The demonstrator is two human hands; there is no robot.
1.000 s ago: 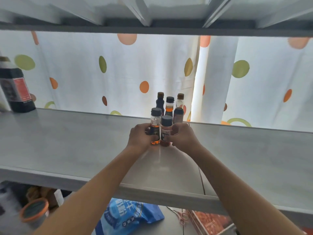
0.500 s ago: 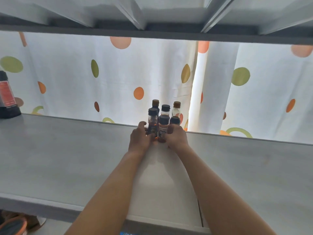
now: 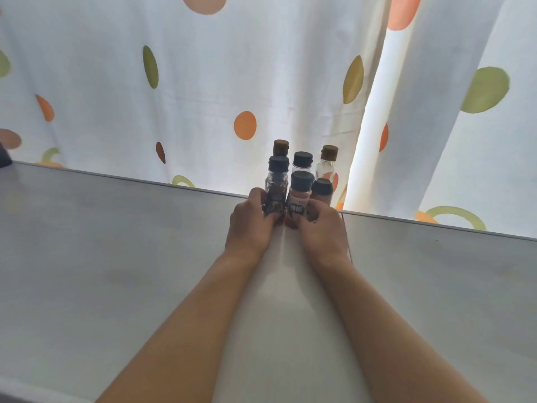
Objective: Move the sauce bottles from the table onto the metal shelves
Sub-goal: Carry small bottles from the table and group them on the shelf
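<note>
- The sauce bottles stand close together in a little bunch at the far edge of the metal shelf, near the middle; there are six of them, all standing up straight
- The near left one, a dark bottle, has a dark cap; the left hand holds it low down, with the fingers curled round it
- The near right one, a pink bottle, has a dark cap too; the right hand holds it low down, with the fingers curled round it
- These two bottles stand side by side, just about touching; both arms reach out across the shelf from the near side
- Behind the bottles hangs a white curtain with orange and green spots
</note>
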